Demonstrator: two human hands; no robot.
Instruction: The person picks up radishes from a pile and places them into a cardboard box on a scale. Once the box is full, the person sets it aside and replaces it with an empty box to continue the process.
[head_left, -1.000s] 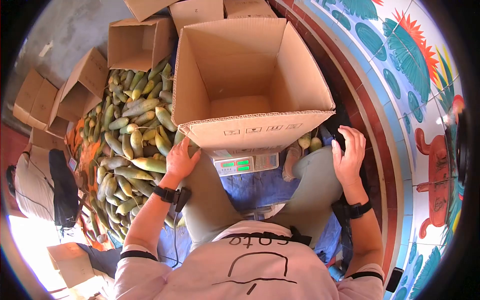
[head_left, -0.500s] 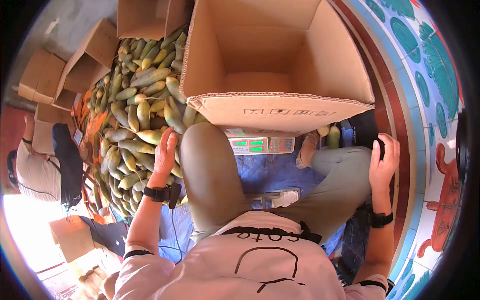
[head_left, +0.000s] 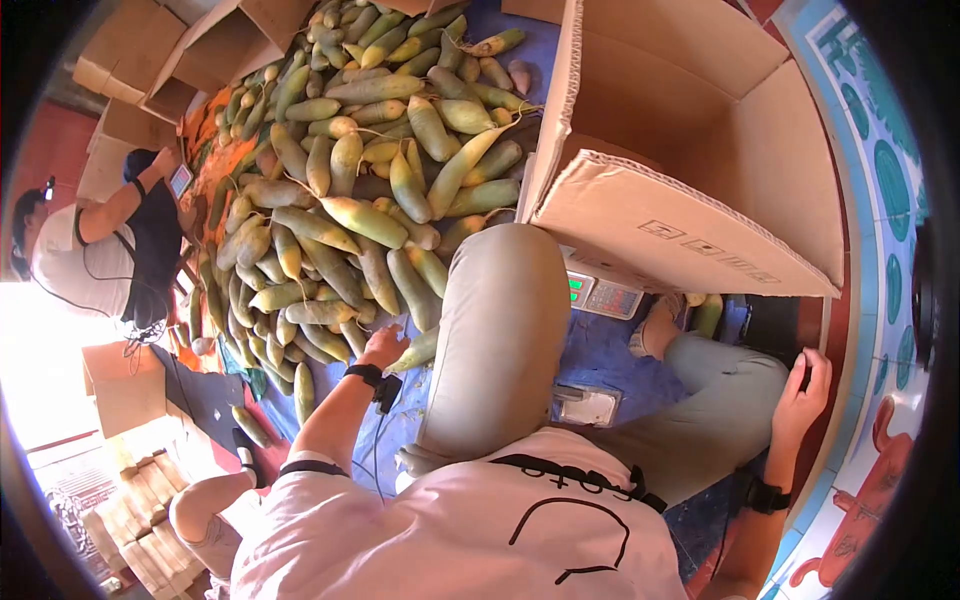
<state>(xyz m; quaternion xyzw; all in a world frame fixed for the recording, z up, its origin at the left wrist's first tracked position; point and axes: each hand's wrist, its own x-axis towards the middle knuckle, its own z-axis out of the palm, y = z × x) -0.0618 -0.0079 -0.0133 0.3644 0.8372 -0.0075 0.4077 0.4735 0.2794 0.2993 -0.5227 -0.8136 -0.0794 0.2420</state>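
My left hand (head_left: 384, 348) is low at the near edge of a big heap of green radishes (head_left: 345, 215), its fingers reaching down beside one radish (head_left: 416, 352) next to my left knee. The fingers look apart, and whether they touch that radish is hard to make out. My right hand (head_left: 805, 393) hangs at the outer side of my right knee, fingers loosely spread, holding nothing. In front of my knees a large open cardboard box (head_left: 690, 215) sits over a digital scale (head_left: 605, 294) with lit green digits.
Two radishes (head_left: 707, 315) lie by my right foot. A blue tarp (head_left: 640, 365) covers the floor beneath me. More cardboard boxes (head_left: 130, 50) stand at the far left, where another person (head_left: 85, 245) works. A painted tiled wall (head_left: 885, 200) runs along the right.
My view has turned left, showing more of the heap. My left hand has dropped from beside my knee to the radishes at the heap's near edge. My right hand stays by my right knee.
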